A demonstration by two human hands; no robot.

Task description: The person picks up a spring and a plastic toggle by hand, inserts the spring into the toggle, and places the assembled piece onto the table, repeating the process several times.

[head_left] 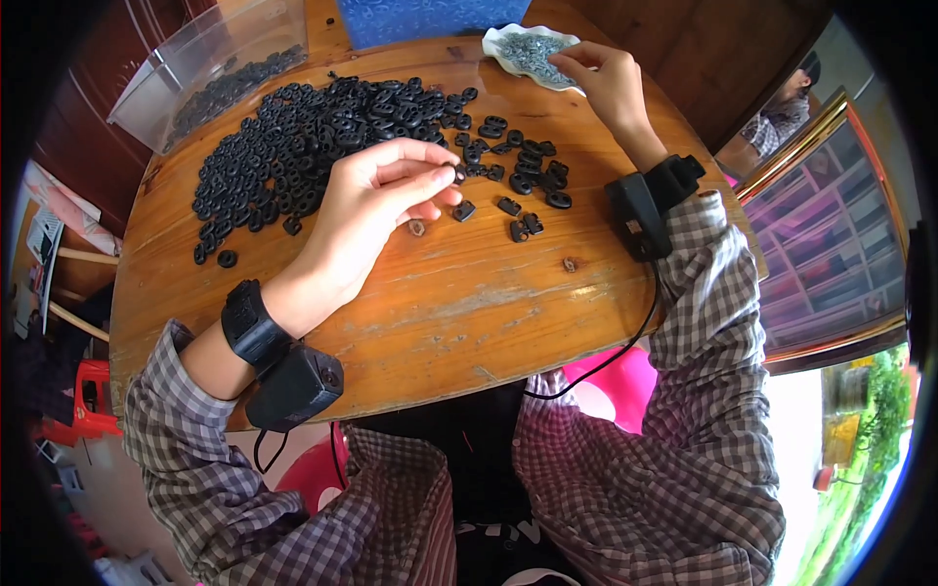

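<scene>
Head view: the thumb and forefinger of the left hand are pinched together on a small black plastic piece, held above the middle of the table, with the other fingers curled beneath. The right hand reaches to the far right, its thumb and forefinger drawn close together over the near right edge of a white scalloped dish; I cannot tell whether the tips meet or grip anything. In that dish lies a heap of small silvery metal pieces (too fine to make out one by one). Just beyond the left fingertips, between the two hands, loose black two-holed pieces lie scattered, a few of them nearer the person. To their left spreads a large pile of black ring-like pieces, thickest toward the far side and thinning at its near left end. Behind the pile, at the far left, a clear plastic bin holds more dark pieces, and a blue translucent tub stands at the far middle, left of the dish. All of this rests on a varnished wooden table with a scuffed near edge. Each wrist wears a black strapped device, and checked sleeves cover both forearms.
</scene>
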